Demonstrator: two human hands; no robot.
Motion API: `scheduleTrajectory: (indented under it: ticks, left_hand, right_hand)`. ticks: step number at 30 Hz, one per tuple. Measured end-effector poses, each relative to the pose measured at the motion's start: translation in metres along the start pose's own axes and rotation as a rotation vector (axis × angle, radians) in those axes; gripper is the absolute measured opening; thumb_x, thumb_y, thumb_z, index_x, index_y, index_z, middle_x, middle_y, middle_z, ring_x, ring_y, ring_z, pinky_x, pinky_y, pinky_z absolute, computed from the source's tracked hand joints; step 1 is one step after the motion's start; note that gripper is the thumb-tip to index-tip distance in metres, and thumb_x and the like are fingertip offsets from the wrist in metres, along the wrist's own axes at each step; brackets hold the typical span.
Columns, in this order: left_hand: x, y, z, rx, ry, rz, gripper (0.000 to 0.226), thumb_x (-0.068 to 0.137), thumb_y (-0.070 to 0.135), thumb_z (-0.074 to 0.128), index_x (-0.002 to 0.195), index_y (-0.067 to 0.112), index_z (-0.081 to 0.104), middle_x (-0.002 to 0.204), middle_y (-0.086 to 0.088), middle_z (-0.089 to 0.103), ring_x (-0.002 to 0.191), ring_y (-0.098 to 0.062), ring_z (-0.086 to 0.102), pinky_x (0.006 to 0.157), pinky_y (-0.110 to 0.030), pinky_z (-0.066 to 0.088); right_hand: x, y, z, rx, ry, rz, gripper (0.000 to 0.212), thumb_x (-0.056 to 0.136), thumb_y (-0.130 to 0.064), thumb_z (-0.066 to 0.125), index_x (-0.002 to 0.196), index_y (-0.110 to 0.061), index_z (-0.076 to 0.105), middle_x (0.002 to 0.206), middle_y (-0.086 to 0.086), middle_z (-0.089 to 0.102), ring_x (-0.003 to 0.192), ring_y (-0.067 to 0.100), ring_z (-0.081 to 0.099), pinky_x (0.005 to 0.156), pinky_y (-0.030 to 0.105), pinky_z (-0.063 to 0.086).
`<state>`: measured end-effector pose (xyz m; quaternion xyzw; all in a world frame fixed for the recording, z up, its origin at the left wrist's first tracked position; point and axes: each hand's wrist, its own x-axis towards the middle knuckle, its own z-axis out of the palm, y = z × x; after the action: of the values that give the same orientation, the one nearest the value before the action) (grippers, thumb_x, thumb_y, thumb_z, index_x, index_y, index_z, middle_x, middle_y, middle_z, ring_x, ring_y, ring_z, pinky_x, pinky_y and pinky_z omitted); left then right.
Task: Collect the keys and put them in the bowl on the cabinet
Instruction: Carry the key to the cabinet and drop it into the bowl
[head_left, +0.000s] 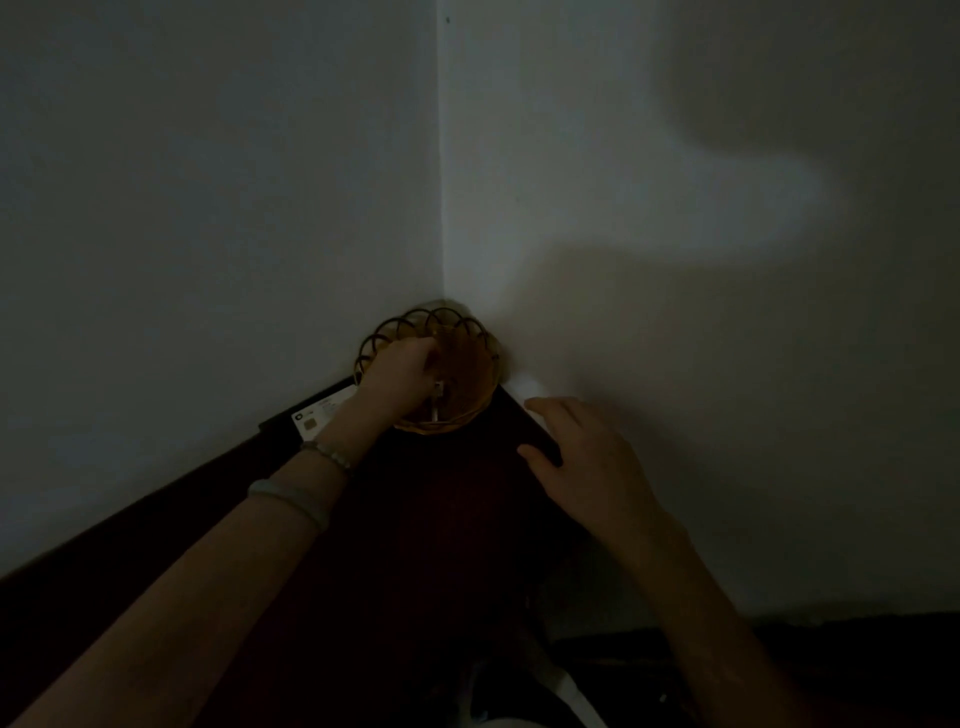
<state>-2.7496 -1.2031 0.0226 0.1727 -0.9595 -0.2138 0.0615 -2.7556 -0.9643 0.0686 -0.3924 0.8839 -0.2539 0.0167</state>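
Observation:
An amber bowl (470, 358) with a looped wire rim sits in the wall corner on a dark cabinet top (447, 499). My left hand (400, 374) reaches over the bowl's left side with its fingers closed on the keys (436, 400), which hang pale and metallic just inside the bowl. My right hand (576, 452) rests to the right, fingers spread, on the cabinet's right edge and holds nothing. The scene is very dim.
A dark flat item with a white label (311, 413) lies against the left wall beside the bowl. White walls meet in a corner right behind the bowl. The cabinet is narrow and wedged into that corner.

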Motion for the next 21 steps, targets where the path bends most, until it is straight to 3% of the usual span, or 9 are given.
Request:
scheduleTrajectory:
  ticks: [7,15,21]
  left_hand:
    - [-0.041,0.012,-0.015,-0.128,0.194,0.063,0.033,0.082,0.017,0.065,0.113,0.008,0.057,0.111,-0.014,0.062,0.103,-0.029,0.054,0.083,-0.034,0.041]
    - [-0.119,0.047,-0.026,-0.453,0.209,0.102,0.069,0.076,0.029,0.073,0.133,0.026,0.035,0.130,0.005,0.051,0.118,-0.004,0.046,0.096,-0.022,0.039]
    - [-0.160,0.054,-0.024,-0.431,0.269,0.103,0.073,0.075,0.033,0.071,0.136,0.033,0.029,0.133,0.010,0.047,0.123,0.001,0.041,0.101,-0.015,0.033]
  right_hand:
    - [0.001,0.000,-0.002,0.011,0.009,0.005,0.047,0.084,-0.027,0.062,0.126,-0.015,0.045,0.123,0.008,0.056,0.112,0.025,0.048,0.086,0.032,0.042]
    - [-0.006,-0.006,-0.010,0.056,0.034,-0.042,0.048,0.083,-0.026,0.063,0.126,-0.016,0.046,0.124,0.009,0.055,0.115,0.026,0.048,0.088,0.037,0.044]
    - [-0.026,-0.017,-0.010,0.098,0.041,-0.051,0.048,0.084,-0.027,0.062,0.127,-0.018,0.043,0.127,0.008,0.053,0.115,0.024,0.046,0.087,0.027,0.036]
